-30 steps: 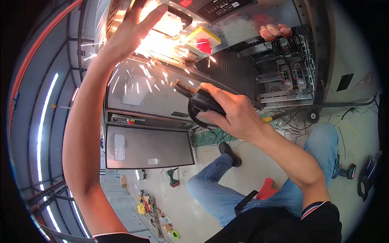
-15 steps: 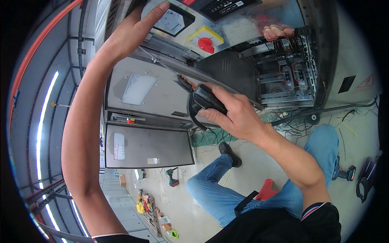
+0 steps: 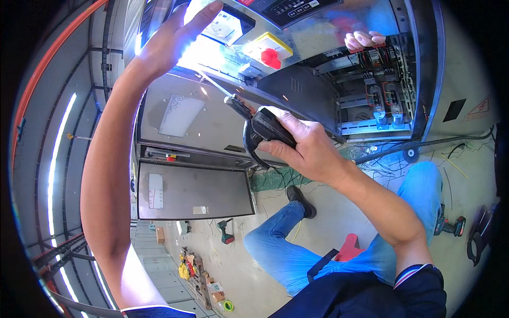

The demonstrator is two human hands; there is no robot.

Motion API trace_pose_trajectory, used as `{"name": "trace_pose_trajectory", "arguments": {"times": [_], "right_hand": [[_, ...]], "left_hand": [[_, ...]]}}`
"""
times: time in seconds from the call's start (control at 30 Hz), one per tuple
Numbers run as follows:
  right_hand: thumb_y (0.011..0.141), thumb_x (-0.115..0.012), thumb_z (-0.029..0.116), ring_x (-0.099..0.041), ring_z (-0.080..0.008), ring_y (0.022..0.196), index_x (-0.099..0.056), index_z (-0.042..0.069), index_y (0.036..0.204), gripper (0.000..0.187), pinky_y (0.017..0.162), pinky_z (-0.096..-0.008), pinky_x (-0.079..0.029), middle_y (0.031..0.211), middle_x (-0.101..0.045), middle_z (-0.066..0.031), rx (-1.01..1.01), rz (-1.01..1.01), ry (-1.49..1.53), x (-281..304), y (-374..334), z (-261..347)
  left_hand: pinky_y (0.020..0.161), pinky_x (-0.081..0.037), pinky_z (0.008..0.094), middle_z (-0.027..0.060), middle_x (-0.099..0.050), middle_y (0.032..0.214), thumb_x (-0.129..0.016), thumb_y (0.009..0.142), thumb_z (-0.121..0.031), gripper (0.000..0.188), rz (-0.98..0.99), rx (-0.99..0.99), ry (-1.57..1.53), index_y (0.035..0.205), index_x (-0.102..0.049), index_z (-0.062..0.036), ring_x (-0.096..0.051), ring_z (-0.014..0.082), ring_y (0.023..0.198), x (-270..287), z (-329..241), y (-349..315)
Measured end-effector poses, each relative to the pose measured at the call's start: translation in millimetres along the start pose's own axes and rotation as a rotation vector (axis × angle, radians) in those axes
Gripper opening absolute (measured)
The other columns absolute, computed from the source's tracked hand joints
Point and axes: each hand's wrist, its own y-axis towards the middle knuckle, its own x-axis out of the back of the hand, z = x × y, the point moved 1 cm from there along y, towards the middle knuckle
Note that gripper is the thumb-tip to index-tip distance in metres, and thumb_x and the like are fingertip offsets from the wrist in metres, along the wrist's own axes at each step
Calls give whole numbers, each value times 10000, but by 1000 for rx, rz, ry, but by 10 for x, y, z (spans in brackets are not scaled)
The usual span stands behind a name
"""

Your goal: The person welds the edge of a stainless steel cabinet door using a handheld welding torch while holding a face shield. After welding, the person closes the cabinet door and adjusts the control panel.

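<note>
As a metal cabinet [image 3: 366, 21] fills the far side of the scene, two denim-clad legs [image 3: 275, 244] bend across the near part of the pale floor [image 3: 254, 273]. Grey panel [image 3: 196, 185] stands left of the legs. Wiring compartment [image 3: 352, 129], far right, is uncovered.

Left hand [image 3: 167, 42]: far left, by a black-framed plate [image 3: 225, 27], thumb spread away from the fingers; fingers mostly hidden, cannot tell whether they grip. Right hand [image 3: 307, 146]: mid-scene, closed around a black electrode holder [image 3: 270, 129], thumb and forefinger on opposite sides. Holder points toward far left, in front of the cabinet. Blue-white glare [image 3: 204, 54] covers the cabinet edge beside the left hand, metal beneath washed out. Two cordless drills [image 3: 225, 231] lie on the floor, one left of the legs, one right. Yellow plate [image 3: 268, 40] with red knob [image 3: 271, 59]: on the cabinet, just right of the glare. Co-worker's hand [image 3: 366, 40]: fingers only, far right, at the compartment's far edge. Thin pale rod [image 3: 216, 85]: clamped in the holder, slanting far left into the glare; cannot tell whether its tip touches metal. Green tape roll [image 3: 228, 306]: near left, on the floor
</note>
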Motion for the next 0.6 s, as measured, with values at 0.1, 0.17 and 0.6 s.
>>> {"name": "trace_pose_trajectory", "arguments": {"times": [0.1, 0.17, 0.6], "right_hand": [[938, -770, 420, -693, -305, 931, -571, -37, 1356, 650, 853, -373, -549, 1066, -706, -209, -71, -17, 23, -31, -14, 75], [939, -770, 417, -697, -306, 919, -573, -37, 1354, 646, 838, -366, -553, 1063, -708, -203, -61, -15, 59, -28, -28, 53], [920, -784, 357, -744, -367, 963, -541, -7, 1408, 655, 817, -420, -591, 1112, -722, -223, 80, -61, -46, 59, -66, 13]], "left_hand": [[1175, -383, 517, 268, -485, 1532, -433, 922, -828, 1018, 9, -5, -4, 1589, -410, -58, -449, 421, 1443, -27, 46, -26], [1183, -376, 519, 257, -476, 1546, -442, 929, -814, 997, -3, -54, -17, 1591, -410, -70, -440, 418, 1453, -24, 100, -23], [1229, -284, 464, 275, -331, 1638, -451, 994, -719, 916, 35, -254, -81, 1610, -339, -50, -329, 379, 1521, 82, -81, 38]]}}
